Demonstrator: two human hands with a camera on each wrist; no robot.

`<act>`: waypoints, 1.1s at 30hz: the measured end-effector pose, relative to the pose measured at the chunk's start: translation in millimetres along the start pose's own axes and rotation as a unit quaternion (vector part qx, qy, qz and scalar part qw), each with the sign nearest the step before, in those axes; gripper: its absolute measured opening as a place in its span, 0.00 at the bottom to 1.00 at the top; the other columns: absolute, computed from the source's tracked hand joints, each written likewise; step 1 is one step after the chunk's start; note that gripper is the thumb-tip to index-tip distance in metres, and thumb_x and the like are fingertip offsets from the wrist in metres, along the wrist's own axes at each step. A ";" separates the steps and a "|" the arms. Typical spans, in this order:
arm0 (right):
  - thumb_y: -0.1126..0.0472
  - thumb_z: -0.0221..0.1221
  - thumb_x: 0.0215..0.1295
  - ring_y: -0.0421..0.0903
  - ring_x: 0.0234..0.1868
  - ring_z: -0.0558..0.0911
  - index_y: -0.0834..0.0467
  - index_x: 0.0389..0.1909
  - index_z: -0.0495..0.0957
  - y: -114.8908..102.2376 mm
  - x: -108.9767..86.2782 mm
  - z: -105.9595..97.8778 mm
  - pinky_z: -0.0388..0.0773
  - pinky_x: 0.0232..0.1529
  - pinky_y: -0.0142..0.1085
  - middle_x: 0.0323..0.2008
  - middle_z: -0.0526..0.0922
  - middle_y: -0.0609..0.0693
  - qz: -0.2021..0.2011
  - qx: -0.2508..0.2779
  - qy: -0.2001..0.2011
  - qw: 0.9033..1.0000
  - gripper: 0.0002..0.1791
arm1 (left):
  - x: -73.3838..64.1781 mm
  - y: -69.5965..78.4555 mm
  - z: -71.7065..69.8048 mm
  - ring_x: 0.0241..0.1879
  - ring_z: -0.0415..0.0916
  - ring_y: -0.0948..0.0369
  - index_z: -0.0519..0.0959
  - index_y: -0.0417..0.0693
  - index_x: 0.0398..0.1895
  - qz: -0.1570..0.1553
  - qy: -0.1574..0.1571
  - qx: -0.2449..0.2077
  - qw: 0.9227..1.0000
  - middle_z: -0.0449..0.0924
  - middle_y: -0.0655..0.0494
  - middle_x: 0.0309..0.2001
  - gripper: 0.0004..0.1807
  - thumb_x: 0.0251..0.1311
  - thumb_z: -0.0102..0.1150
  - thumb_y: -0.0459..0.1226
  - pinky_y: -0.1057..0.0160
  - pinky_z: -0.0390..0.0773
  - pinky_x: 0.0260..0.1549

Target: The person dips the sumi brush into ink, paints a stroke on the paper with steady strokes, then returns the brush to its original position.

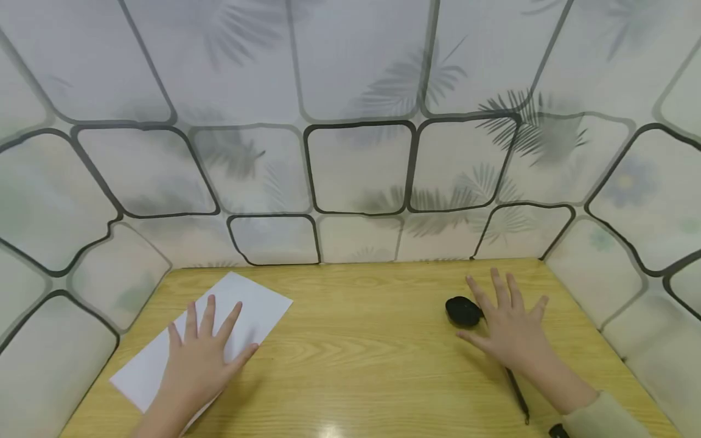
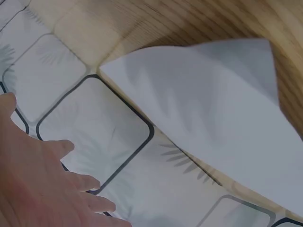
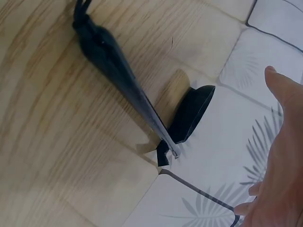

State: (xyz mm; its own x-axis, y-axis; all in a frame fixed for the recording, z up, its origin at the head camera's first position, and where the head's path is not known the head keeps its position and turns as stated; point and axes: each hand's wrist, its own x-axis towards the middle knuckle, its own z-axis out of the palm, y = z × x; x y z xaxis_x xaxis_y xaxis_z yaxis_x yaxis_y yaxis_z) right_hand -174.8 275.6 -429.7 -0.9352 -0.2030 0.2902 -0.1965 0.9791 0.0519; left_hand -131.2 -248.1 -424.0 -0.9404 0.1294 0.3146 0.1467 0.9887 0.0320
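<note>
A white sheet of paper lies slanted on the left part of the wooden table. My left hand is held over it, fingers spread and holding nothing. In the left wrist view, the paper looks slightly curved along its edge, and the hand appears apart from it. To the right, a black ladle rests with its bowl toward the back. Spread fingers of my right hand hover above its handle, hiding part of it. The right wrist view shows the whole ladle, with a cord loop at the handle's end.
The wood-grain table ends at a patterned cloth wall behind, with similar sides left and right. A small black object, mostly cut off, lies by the right sleeve at the bottom edge.
</note>
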 end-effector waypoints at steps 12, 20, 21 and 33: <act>0.27 0.60 0.46 0.67 0.71 0.48 0.40 0.74 0.45 16.9 4.0 -3.1 0.46 0.53 0.77 0.73 0.45 0.63 -0.048 -0.014 0.039 0.998 0.56 | -3.0 -19.3 -8.1 0.70 0.33 0.33 0.53 0.61 0.73 0.021 0.005 0.001 1.000 0.46 0.32 0.71 0.42 0.58 0.47 0.65 0.28 0.38 0.60; 0.31 0.62 0.46 0.67 0.69 0.53 0.40 0.73 0.49 32.0 1.1 -10.5 0.47 0.56 0.74 0.71 0.51 0.64 -0.076 -0.030 0.051 0.995 0.54 | -6.8 -31.5 -7.2 0.69 0.41 0.32 0.56 0.57 0.72 0.043 0.023 0.009 0.999 0.47 0.33 0.71 0.40 0.59 0.50 0.61 0.32 0.34 0.64; 0.31 0.62 0.47 0.66 0.69 0.53 0.40 0.73 0.48 33.8 0.6 -11.4 0.48 0.56 0.74 0.71 0.51 0.64 -0.080 -0.031 0.052 0.995 0.54 | -6.9 -32.8 -7.5 0.69 0.41 0.32 0.56 0.57 0.72 0.046 0.022 0.010 0.999 0.46 0.33 0.72 0.40 0.59 0.50 0.61 0.33 0.34 0.64; 0.33 0.57 0.52 0.65 0.68 0.57 0.46 0.72 0.54 56.4 -6.5 -15.8 0.43 0.67 0.63 0.69 0.56 0.65 -0.157 -0.042 0.086 0.983 0.48 | -10.1 -50.6 -10.8 0.72 0.37 0.39 0.58 0.55 0.71 0.094 0.034 0.015 0.995 0.42 0.38 0.74 0.39 0.59 0.54 0.56 0.47 0.25 0.69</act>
State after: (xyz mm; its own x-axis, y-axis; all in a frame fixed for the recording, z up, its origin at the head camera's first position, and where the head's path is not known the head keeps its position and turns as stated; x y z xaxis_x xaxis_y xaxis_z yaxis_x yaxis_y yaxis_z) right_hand -175.1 332.3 -413.6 -0.7678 -0.4972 0.4041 -0.4355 0.8676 0.2401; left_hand -125.9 -300.3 -418.5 -0.8740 0.3080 0.3759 0.3078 0.9494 -0.0624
